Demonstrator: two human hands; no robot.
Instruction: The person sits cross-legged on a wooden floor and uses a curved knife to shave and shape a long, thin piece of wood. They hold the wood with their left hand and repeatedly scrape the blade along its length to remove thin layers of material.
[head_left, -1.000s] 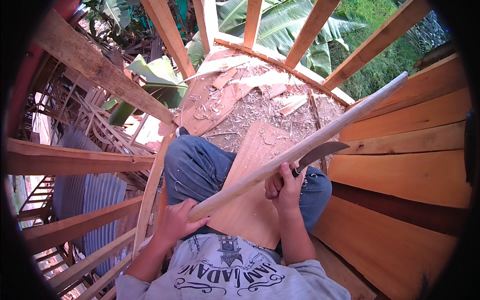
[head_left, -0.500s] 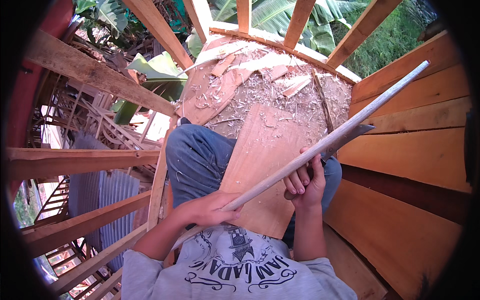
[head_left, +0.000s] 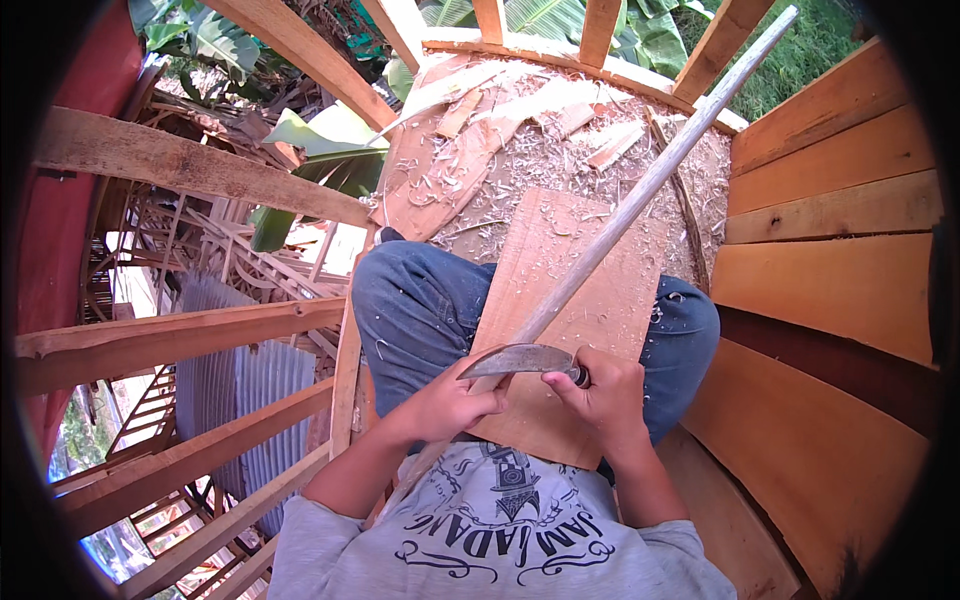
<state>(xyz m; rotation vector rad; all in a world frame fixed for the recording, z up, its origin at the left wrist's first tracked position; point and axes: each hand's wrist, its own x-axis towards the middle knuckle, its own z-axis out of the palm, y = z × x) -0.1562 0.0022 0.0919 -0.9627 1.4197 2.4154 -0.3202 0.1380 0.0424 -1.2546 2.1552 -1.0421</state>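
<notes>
A long, pale whittled wooden stick [head_left: 640, 198] slants from beside my torso up to the far right. My left hand [head_left: 452, 402] is closed around its lower part. In the fist of my right hand [head_left: 612, 397] is the handle of a curved knife [head_left: 522, 358]. Its blade points left and lies across the stick, right by my left fingers; whether the edge is cutting in cannot be made out. Beneath the stick, a flat wooden board [head_left: 560, 265] rests between my legs, sprinkled with shavings.
Curled shavings and wood offcuts [head_left: 610, 147] cover the floor ahead. A thin dark branch [head_left: 682, 205] lies past the board. Plank walling [head_left: 820, 290] rises close on my right. Open railing beams [head_left: 190, 340] stand at my left, with corrugated sheets [head_left: 270, 400] beyond.
The knife has come from the far side of the stick back toward me, its blade now pointing left near my left hand. The stick's far end has swung leftward and up.
</notes>
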